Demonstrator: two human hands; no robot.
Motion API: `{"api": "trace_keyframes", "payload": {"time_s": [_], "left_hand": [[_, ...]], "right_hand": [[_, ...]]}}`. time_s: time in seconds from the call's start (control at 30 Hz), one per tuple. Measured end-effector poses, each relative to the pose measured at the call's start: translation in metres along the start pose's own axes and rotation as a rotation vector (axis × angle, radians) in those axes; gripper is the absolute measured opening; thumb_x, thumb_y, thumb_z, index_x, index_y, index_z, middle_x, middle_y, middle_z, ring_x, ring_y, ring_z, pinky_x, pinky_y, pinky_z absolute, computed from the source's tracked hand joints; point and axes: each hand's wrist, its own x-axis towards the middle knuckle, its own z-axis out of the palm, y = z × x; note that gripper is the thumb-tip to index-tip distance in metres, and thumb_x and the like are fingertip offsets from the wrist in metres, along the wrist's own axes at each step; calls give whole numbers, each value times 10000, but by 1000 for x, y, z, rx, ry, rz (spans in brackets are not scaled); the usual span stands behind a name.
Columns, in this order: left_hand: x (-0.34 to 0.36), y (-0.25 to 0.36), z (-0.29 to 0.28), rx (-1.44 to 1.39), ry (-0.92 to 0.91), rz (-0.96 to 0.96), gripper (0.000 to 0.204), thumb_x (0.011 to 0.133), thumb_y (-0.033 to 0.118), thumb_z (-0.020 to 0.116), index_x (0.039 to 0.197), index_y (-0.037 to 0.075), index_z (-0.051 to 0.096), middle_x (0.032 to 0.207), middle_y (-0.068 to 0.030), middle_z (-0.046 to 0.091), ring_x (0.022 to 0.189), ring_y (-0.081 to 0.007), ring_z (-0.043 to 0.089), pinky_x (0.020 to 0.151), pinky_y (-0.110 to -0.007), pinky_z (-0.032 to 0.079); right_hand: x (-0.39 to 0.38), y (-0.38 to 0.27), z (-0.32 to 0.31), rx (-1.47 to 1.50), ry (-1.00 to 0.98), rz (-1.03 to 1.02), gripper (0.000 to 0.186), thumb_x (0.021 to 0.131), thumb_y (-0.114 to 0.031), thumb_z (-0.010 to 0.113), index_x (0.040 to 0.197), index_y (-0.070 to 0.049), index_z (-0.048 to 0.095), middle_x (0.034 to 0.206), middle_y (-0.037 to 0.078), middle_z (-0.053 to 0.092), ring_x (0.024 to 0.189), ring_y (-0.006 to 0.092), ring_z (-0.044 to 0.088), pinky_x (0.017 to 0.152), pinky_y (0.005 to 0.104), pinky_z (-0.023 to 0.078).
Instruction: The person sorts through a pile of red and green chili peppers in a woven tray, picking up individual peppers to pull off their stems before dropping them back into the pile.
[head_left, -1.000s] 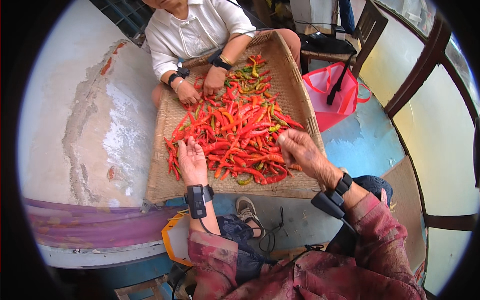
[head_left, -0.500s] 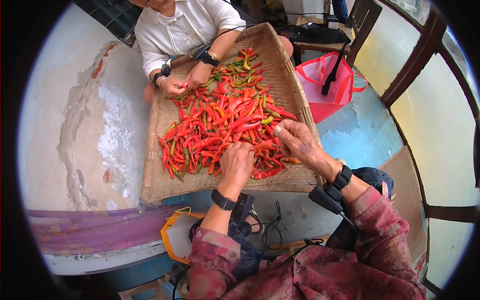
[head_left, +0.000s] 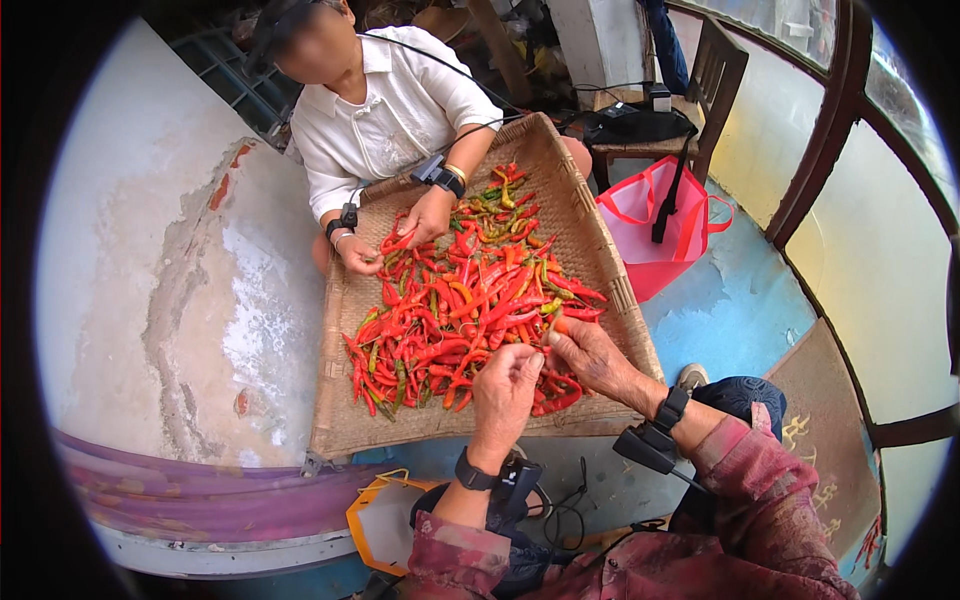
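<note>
A heap of red chili peppers (head_left: pixel 470 300), with some green and orange ones, lies in a woven bamboo tray (head_left: pixel 350 275). Over the near right part of the heap, my right hand (head_left: pixel 600 365) is closed, and a reddish-orange chili pepper (head_left: pixel 563 325) shows at its fingertips. Close beside it, fingertips almost meeting, my left hand (head_left: pixel 505 392) is pinched shut; what it holds, if anything, is too small to make out. Both my wrists wear black straps with small devices.
Across the tray a person in a white shirt (head_left: pixel 400 110) handles a red chili with both hands. Right of the tray stand a pink and white bag (head_left: pixel 655 240) and a wooden chair (head_left: pixel 715 90). A yellow-edged white bag (head_left: pixel 385 515) sits below the tray's near left side.
My hands have come together from apart, the left lifting off the heap with its fingers turned up. The view has tilted, so the tray appears lower. The other person's hands have shifted over the peppers.
</note>
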Motion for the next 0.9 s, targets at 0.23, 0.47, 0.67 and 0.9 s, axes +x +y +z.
{"api": "trace_keyframes", "payload": {"time_s": [0.23, 0.47, 0.67, 0.9], "left_hand": [[6, -17, -8, -142, -196, -75, 206, 847, 151, 624, 969, -15, 629, 820, -47, 597, 747, -107, 574, 686, -253, 470], [26, -34, -64, -458, 213, -256, 187, 888, 240, 590, 950, 65, 567, 721, 18, 542, 575, -47, 474, 521, -192, 410], [38, -62, -89, -797, 602, -333, 298, 863, 236, 624, 1072, 43, 535, 888, -49, 586, 673, -84, 526, 598, -222, 455], [51, -49, -19, 857, 214, 299, 312, 761, 94, 634, 1071, 77, 596, 971, -96, 581, 991, -293, 490, 864, -423, 391]], "right_hand": [[-11, -10, 0, -43, -438, 243, 340, 961, -337, 438, 841, -29, 519, 587, 16, 490, 526, 121, 514, 490, 292, 425], [-9, -3, -2, -238, -430, 149, 282, 949, -295, 482, 902, -26, 553, 656, 1, 480, 646, 89, 483, 562, 273, 426], [-14, -6, -12, -190, -389, 166, 241, 943, -258, 502, 879, -30, 545, 692, -7, 501, 624, 85, 494, 559, 260, 440], [-16, -7, -13, -207, -400, 148, 227, 943, -247, 502, 875, -34, 543, 694, -7, 505, 610, 78, 488, 549, 251, 437]]}}
